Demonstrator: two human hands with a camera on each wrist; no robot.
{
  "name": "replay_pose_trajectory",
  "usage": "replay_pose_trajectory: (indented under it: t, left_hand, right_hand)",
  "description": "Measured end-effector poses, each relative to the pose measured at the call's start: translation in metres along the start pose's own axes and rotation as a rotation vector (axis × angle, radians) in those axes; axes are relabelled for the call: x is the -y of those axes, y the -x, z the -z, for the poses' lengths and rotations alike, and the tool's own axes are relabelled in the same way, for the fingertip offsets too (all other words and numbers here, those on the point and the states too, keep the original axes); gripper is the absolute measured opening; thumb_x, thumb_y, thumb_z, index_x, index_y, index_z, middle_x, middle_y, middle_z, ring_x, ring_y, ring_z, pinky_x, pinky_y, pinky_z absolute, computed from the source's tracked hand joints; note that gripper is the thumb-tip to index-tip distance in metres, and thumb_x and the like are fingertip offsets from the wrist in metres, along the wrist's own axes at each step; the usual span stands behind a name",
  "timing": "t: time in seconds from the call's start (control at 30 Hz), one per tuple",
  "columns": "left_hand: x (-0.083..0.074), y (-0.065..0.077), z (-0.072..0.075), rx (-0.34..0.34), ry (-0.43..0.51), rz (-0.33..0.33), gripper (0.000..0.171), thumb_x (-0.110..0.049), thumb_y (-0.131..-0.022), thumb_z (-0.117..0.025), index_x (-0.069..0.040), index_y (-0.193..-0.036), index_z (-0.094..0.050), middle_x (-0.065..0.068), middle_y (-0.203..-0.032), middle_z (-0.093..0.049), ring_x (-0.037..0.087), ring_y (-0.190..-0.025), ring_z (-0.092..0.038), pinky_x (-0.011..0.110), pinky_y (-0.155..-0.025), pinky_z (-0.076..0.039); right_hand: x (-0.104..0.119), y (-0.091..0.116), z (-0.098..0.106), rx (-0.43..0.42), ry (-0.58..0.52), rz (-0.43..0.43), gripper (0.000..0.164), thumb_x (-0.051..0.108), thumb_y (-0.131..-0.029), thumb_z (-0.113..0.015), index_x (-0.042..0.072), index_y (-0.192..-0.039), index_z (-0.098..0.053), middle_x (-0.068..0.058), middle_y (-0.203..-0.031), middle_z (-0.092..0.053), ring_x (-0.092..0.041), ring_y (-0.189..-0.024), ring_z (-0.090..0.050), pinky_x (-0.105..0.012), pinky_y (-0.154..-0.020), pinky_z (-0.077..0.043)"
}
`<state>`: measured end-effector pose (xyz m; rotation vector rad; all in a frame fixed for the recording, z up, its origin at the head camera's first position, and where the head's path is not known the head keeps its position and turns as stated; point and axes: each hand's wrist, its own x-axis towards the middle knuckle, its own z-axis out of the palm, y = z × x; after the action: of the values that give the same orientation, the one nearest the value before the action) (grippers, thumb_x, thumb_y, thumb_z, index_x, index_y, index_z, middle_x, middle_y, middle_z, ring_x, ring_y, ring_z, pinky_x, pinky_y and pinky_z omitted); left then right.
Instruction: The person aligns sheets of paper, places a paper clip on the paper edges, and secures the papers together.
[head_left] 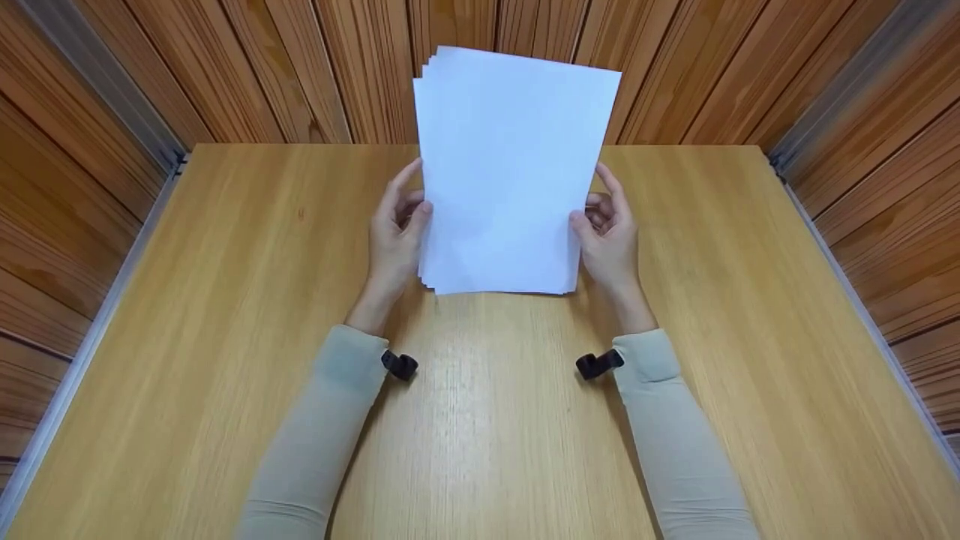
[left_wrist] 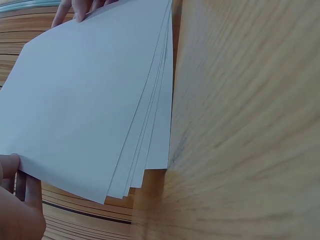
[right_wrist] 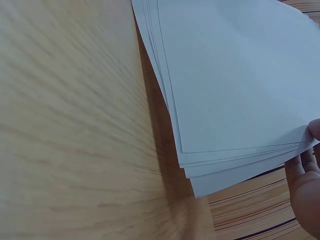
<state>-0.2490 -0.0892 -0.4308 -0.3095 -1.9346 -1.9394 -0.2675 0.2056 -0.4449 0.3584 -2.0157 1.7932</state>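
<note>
A small stack of white paper sheets (head_left: pixel 514 172) is held up between both hands, tilted over the table. Its sheets are slightly fanned, and their edges step apart at the lower corners in both wrist views. My left hand (head_left: pixel 395 236) pinches the left edge, thumb on the front face and fingers behind. On the opposite edge my right hand (head_left: pixel 613 244) grips the same way. The left wrist view shows the left hand (left_wrist: pixel 20 205) at the sheets' edge, and the right wrist view shows the right hand (right_wrist: pixel 306 187) there. Fingertips behind the paper are partly hidden.
A wooden table (head_left: pixel 495 420) lies beneath the paper and forearms. Wood-panelled walls (head_left: pixel 262 67) rise at the back and both sides, with metal rails (head_left: pixel 82 360) along the side edges. Small black cameras (head_left: pixel 400 365) sit at both sleeve cuffs.
</note>
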Motion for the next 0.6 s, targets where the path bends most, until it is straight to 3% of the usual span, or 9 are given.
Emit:
replay_pose_trajectory:
  t: [0.23, 0.6]
  left_hand:
    - [0.021, -0.004, 0.002, -0.012, -0.020, -0.003, 0.053, 0.000, -0.106, -0.060, -0.013, -0.157, -0.051, 0.015, -0.119, -0.071, 0.022, -0.112, -0.063, 0.030, -0.097, -0.047]
    - [0.023, -0.003, 0.001, 0.001, -0.011, -0.075, 0.051, -0.005, -0.106, -0.063, -0.015, -0.155, -0.054, 0.008, -0.115, -0.072, 0.020, -0.109, -0.066, 0.032, -0.096, -0.050]
  right_hand:
    - [-0.001, 0.001, -0.001, -0.013, 0.009, 0.033, 0.065, -0.010, -0.100, -0.062, 0.008, -0.160, -0.045, -0.013, -0.110, -0.068, -0.024, -0.098, -0.063, -0.028, -0.082, -0.050]
    - [-0.002, 0.003, -0.003, -0.047, 0.004, 0.055, 0.066, -0.010, -0.099, -0.065, 0.007, -0.160, -0.044, -0.014, -0.109, -0.066, -0.021, -0.095, -0.061, -0.027, -0.078, -0.047]
